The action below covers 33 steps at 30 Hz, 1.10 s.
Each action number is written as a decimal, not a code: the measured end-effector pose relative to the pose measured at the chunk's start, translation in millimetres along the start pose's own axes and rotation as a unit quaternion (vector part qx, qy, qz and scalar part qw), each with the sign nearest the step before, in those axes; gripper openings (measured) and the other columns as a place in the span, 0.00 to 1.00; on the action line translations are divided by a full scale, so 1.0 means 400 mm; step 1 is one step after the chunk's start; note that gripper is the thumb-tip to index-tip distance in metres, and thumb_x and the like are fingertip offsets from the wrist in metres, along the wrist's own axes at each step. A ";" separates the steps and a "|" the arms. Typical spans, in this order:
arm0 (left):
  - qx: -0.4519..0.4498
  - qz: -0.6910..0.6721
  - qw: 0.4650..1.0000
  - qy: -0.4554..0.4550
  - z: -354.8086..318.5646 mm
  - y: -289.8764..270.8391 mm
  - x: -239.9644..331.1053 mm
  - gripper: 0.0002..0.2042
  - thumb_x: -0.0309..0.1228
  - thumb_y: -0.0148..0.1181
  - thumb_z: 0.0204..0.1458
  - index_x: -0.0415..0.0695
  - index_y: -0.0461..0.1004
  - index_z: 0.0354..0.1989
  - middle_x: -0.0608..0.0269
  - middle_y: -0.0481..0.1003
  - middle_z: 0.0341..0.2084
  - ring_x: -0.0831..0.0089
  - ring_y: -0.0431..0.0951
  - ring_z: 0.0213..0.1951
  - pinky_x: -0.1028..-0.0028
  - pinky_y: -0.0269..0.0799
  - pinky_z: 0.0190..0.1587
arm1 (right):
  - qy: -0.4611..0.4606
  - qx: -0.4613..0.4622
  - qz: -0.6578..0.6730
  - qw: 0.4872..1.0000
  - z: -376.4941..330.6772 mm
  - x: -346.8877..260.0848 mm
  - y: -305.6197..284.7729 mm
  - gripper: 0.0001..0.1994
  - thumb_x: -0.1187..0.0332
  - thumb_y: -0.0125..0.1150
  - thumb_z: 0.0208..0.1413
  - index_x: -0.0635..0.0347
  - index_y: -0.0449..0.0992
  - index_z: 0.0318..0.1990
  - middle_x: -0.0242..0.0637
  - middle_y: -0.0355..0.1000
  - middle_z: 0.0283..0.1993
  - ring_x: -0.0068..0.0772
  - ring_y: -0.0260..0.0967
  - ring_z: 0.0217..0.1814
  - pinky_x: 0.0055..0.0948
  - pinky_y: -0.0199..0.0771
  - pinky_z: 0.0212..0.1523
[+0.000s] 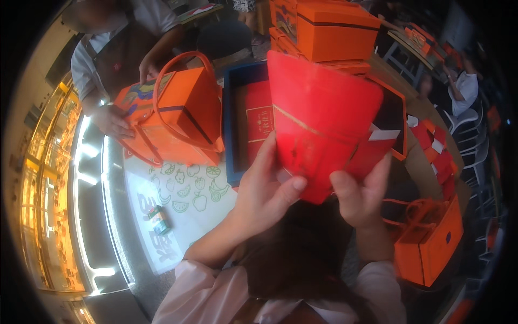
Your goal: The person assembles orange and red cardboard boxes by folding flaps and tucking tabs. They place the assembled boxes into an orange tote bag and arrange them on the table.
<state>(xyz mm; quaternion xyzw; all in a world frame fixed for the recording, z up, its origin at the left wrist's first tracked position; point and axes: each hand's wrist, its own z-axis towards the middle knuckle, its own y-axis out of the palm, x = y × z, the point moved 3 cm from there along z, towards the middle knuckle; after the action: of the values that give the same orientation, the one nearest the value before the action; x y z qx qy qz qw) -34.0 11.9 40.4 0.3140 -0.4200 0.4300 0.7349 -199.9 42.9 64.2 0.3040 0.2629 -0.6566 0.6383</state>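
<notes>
Both my hands hold up a red paper packet (318,119) with a thin gold line across it, tilted and wider at its top. My left hand (264,186) grips its lower left side, the thumb on the near face. My right hand (360,191) is closed on the lower right, where a smaller red piece with a white edge (377,141) sticks out between thumb and fingers. Whether that piece belongs to the packet, I cannot tell. Behind them is a blue-rimmed box (233,129) with a red, gold-printed packet (260,121) inside.
Across the table, a person's hands (116,120) rest on an orange handled gift box (189,119). More orange boxes (334,32) are stacked at the back. An orange bag (429,243) stands at right, below several red packets (440,156). A small green-labelled object (158,220) lies on the printed sheet (178,186).
</notes>
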 end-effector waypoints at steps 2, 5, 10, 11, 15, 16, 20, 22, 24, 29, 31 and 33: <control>-0.062 0.051 0.996 -0.028 0.007 -0.001 0.015 0.41 0.47 0.68 0.53 0.34 0.55 0.67 0.49 0.67 0.58 0.62 0.68 0.61 0.65 0.67 0.59 | 0.025 -0.049 -0.018 0.998 -0.010 0.010 -0.003 0.40 0.57 0.64 0.59 0.66 0.46 0.69 0.51 0.62 0.61 0.46 0.68 0.62 0.36 0.73 0.58; -0.140 0.141 0.980 0.000 0.022 -0.009 0.024 0.46 0.55 0.72 0.45 0.35 0.59 0.65 0.51 0.69 0.56 0.62 0.70 0.58 0.65 0.68 0.57 | -0.037 -0.124 -0.118 0.984 0.000 0.023 0.004 0.48 0.50 0.62 0.59 0.66 0.37 0.73 0.56 0.54 0.67 0.51 0.62 0.67 0.42 0.69 0.61; -0.134 0.094 0.986 -0.016 0.004 -0.045 -0.019 0.45 0.58 0.73 0.41 0.36 0.65 0.59 0.53 0.73 0.50 0.62 0.74 0.52 0.65 0.69 0.55 | -0.025 -0.159 -0.128 0.979 -0.012 0.011 0.015 0.44 0.50 0.58 0.62 0.63 0.41 0.74 0.56 0.51 0.69 0.54 0.58 0.69 0.43 0.68 0.62; -0.120 0.082 0.989 -0.029 0.010 -0.038 -0.002 0.44 0.58 0.73 0.42 0.36 0.66 0.59 0.53 0.73 0.50 0.62 0.74 0.51 0.64 0.70 0.54 | -0.018 -0.160 -0.120 0.980 -0.019 0.014 0.011 0.43 0.51 0.58 0.62 0.62 0.42 0.74 0.56 0.51 0.69 0.54 0.58 0.69 0.43 0.68 0.62; -0.087 -0.039 0.988 -0.118 0.012 -0.030 0.003 0.41 0.57 0.72 0.43 0.36 0.68 0.56 0.51 0.74 0.48 0.62 0.76 0.49 0.65 0.71 0.52 | 0.035 -0.124 -0.055 0.990 -0.022 0.009 0.004 0.42 0.52 0.60 0.61 0.62 0.45 0.74 0.55 0.53 0.69 0.54 0.59 0.69 0.44 0.67 0.63; -0.127 -0.020 0.989 -0.077 0.012 -0.029 -0.008 0.40 0.56 0.73 0.44 0.36 0.68 0.56 0.51 0.74 0.48 0.62 0.76 0.50 0.65 0.71 0.53 | 0.037 -0.118 -0.068 0.990 -0.021 0.011 0.004 0.43 0.51 0.61 0.60 0.62 0.45 0.74 0.54 0.54 0.69 0.53 0.59 0.68 0.43 0.66 0.63; -0.197 0.061 0.978 0.012 0.010 -0.018 -0.026 0.38 0.50 0.75 0.44 0.37 0.66 0.58 0.52 0.74 0.50 0.61 0.75 0.52 0.66 0.71 0.53 | 0.005 -0.106 -0.145 0.984 -0.032 0.035 -0.015 0.47 0.46 0.65 0.55 0.63 0.46 0.73 0.52 0.55 0.68 0.52 0.58 0.69 0.44 0.65 0.64; -0.174 0.074 0.981 0.040 0.012 -0.013 -0.035 0.37 0.48 0.75 0.44 0.37 0.67 0.57 0.53 0.74 0.49 0.62 0.76 0.51 0.66 0.71 0.52 | 0.055 -0.094 -0.133 0.985 -0.046 0.036 -0.004 0.49 0.44 0.66 0.54 0.63 0.46 0.73 0.51 0.55 0.69 0.51 0.57 0.70 0.45 0.64 0.65; -0.143 0.041 0.987 0.051 0.019 -0.007 -0.024 0.36 0.47 0.75 0.45 0.37 0.67 0.56 0.54 0.74 0.46 0.65 0.76 0.50 0.67 0.72 0.51 | 0.054 -0.098 -0.148 0.983 -0.037 0.034 -0.005 0.49 0.44 0.65 0.55 0.64 0.45 0.73 0.51 0.52 0.71 0.50 0.56 0.72 0.44 0.64 0.65; -0.136 0.020 0.990 -0.036 -0.005 -0.030 -0.024 0.30 0.42 0.73 0.48 0.38 0.68 0.55 0.58 0.76 0.44 0.70 0.78 0.47 0.71 0.73 0.48 | 0.125 -0.114 0.026 0.985 -0.049 0.025 -0.008 0.48 0.47 0.65 0.55 0.64 0.45 0.73 0.49 0.51 0.72 0.48 0.55 0.72 0.44 0.65 0.65; -0.140 0.021 0.990 -0.031 -0.007 -0.036 -0.026 0.29 0.40 0.72 0.49 0.38 0.69 0.55 0.57 0.76 0.45 0.70 0.78 0.47 0.71 0.73 0.48 | 0.133 -0.125 0.080 0.980 -0.048 0.023 -0.009 0.48 0.51 0.67 0.54 0.62 0.44 0.74 0.49 0.52 0.72 0.48 0.54 0.73 0.44 0.64 0.65; -0.152 0.017 0.988 -0.001 0.004 -0.032 -0.031 0.28 0.39 0.72 0.49 0.38 0.69 0.55 0.56 0.76 0.47 0.67 0.77 0.49 0.69 0.73 0.50 | 0.129 -0.146 0.120 0.973 -0.033 0.024 -0.020 0.50 0.56 0.71 0.51 0.60 0.44 0.74 0.48 0.52 0.72 0.48 0.54 0.73 0.44 0.65 0.66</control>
<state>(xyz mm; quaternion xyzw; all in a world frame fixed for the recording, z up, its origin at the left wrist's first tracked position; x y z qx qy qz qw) -26.6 0.3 28.8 0.1913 -0.4864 0.3734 0.7664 -207.0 46.4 47.9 0.3190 0.3973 -0.4849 0.7108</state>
